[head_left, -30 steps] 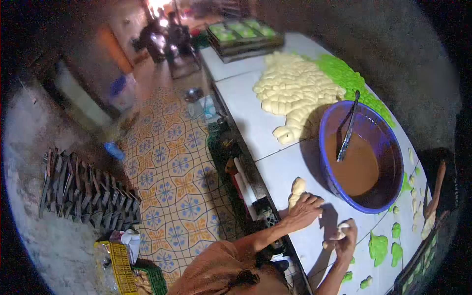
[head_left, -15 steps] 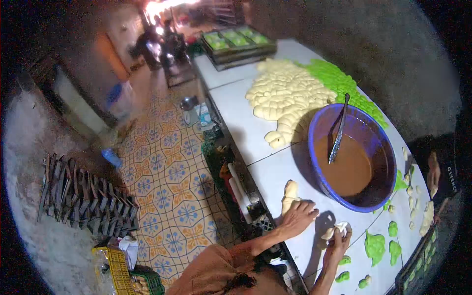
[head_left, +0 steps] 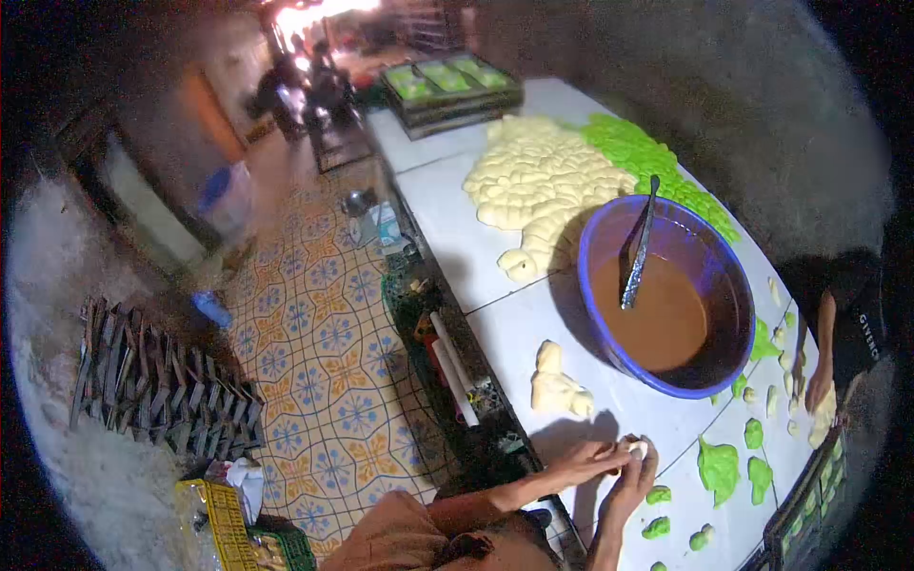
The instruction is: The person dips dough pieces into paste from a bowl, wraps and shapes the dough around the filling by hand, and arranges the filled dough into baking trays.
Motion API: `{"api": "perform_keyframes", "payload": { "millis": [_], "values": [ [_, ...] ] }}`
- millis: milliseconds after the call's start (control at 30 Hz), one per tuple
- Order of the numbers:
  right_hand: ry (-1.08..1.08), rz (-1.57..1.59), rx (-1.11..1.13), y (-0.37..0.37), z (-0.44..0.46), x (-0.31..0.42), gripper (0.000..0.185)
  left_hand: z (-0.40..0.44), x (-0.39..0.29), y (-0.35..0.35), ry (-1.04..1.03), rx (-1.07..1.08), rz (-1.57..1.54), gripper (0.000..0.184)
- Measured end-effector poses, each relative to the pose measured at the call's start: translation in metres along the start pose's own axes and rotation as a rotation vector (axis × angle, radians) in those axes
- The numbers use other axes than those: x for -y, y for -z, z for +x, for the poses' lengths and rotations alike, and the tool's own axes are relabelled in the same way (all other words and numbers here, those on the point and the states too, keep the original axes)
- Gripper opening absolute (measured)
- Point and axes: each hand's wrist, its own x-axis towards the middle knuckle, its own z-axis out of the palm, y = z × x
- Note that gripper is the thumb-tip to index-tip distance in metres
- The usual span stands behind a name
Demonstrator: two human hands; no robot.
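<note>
A small piece of cream dough (head_left: 639, 446) is held between my two hands above the near part of the white table. My right hand (head_left: 632, 482) is closed around it from the right. Fingers together, my left hand (head_left: 583, 464) meets it from the other side; its fingertips partly cover the dough. Just beyond my left hand lies a lumpy strip of cream dough (head_left: 559, 391), untouched. Small green dough pieces (head_left: 657, 495) lie to the right of my hands, near a larger flattened green piece (head_left: 718, 470).
A purple tub (head_left: 595, 328) holds brown filling with a metal spoon (head_left: 638, 262) in it. Behind it spread masses of cream dough balls (head_left: 543, 176) and green dough balls (head_left: 647, 162). Trays (head_left: 457, 109) stand at the far end. Another person's hand (head_left: 819, 385) works at the right edge.
My left hand has let go of the cream dough strip and come back to my right hand, joining it at the small dough piece. The view has shifted slightly.
</note>
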Motion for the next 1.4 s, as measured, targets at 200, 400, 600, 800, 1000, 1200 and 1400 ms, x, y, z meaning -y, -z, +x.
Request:
{"api": "perform_keyframes", "payload": {
  "millis": [200, 400, 600, 800, 1000, 1200, 1400],
  "values": [
    [0.059, -0.161, 0.058, -0.004, -0.005, 0.016, 0.03, 0.014, 0.037, -0.013, -0.158, -0.084, -0.449, 0.029],
    [-0.009, -0.111, 0.136, 0.031, 0.013, 0.0, 0.027, 0.017, 0.029, -0.015, -0.278, -0.072, -0.169, 0.028],
    [0.024, -0.179, 0.0, 0.024, 0.012, 0.0, 0.032, 0.014, 0.011, -0.009, -0.143, -0.036, -0.253, 0.03],
    [-0.046, -0.092, 0.096, 0.019, 0.017, 0.014, 0.022, 0.029, 0.028, -0.008, -0.289, -0.217, 0.008, 0.047],
    [-0.011, -0.021, 0.01, 0.017, 0.024, 0.025, 0.024, 0.027, 0.002, -0.022, -0.52, -0.48, 0.012, 0.063],
    [-0.207, 0.496, 0.143, -0.001, 0.023, 0.064, 0.033, 0.033, -0.01, -0.045, -0.737, -0.245, -0.02, 0.071],
    [-0.245, 0.477, 0.266, -0.011, 0.059, 0.072, 0.032, 0.058, -0.008, -0.039, -0.723, -0.257, -0.332, 0.094]
  ]
}}
